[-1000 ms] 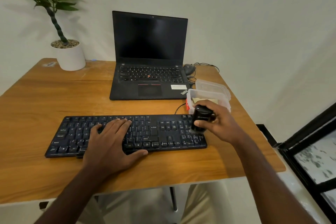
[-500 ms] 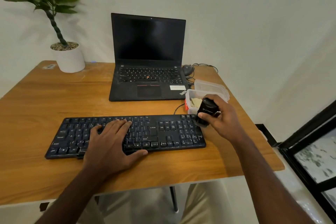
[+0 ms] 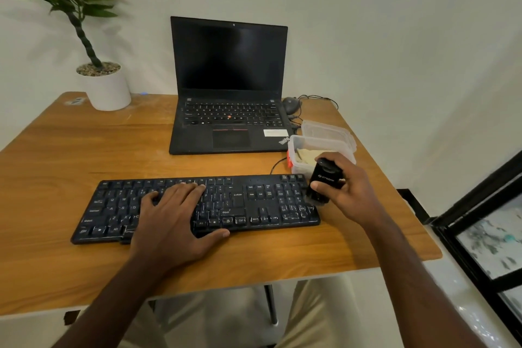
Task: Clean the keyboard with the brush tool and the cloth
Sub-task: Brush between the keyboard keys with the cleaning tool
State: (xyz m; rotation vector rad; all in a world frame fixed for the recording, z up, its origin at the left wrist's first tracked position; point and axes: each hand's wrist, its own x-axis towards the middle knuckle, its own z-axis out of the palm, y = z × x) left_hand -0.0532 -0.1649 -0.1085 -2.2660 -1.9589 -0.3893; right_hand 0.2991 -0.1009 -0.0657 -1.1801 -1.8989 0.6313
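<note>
A black keyboard [image 3: 248, 203] lies across the front of the wooden table [image 3: 70, 155]. My left hand [image 3: 175, 220] rests flat on its middle keys, fingers straight. My right hand [image 3: 347, 189] grips a black brush tool [image 3: 322, 181], held upright with its bristle end down on the keyboard's right edge, over the number pad. A yellowish cloth [image 3: 306, 156] lies in an open clear plastic box [image 3: 324, 147] just behind the brush tool.
An open black laptop [image 3: 228, 93] stands behind the keyboard. A mouse [image 3: 291, 104] with cables lies to its right. A potted plant [image 3: 104, 85] stands at the table's back left. A dark window frame [image 3: 480, 220] is at the right.
My right hand has brought the brush tool back down onto the keyboard's right edge, after lifting it toward the box. The left hand has stayed put.
</note>
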